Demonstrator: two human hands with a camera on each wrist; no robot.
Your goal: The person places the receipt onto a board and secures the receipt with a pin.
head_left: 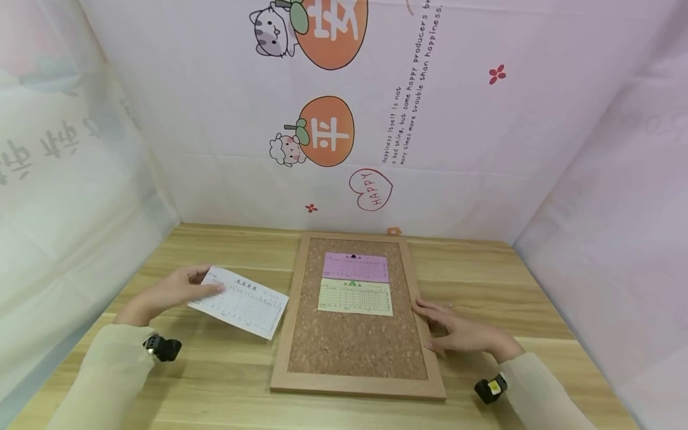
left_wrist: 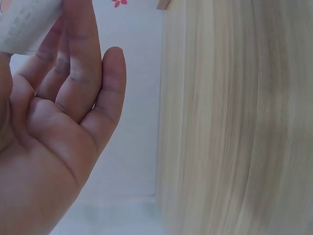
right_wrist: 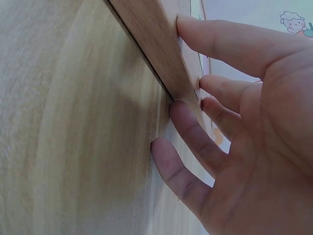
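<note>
A white printed form slip (head_left: 243, 303) is pinched at its left end by my left hand (head_left: 180, 294), thumb on top, and it hangs tilted beside the cork board (head_left: 355, 352). In the left wrist view the white slip (left_wrist: 29, 22) shows at the top left, above the palm. The wood-framed board lies on the table; on it a pink form slip (head_left: 356, 269) sits above a yellow-green form slip (head_left: 355, 298). A black pin (head_left: 353, 256) marks the pink slip's top and a green pin (head_left: 352, 282) the yellow-green one's. Relaxed fingers of my right hand (head_left: 462, 329) touch the board's right frame edge (right_wrist: 161, 44).
The wood-grain table (head_left: 215, 388) extends around the board. A printed white curtain (head_left: 446, 179) stands behind the table, and more cloth walls rise at left and right. Each wrist wears a small black camera, such as the right one (head_left: 490, 389).
</note>
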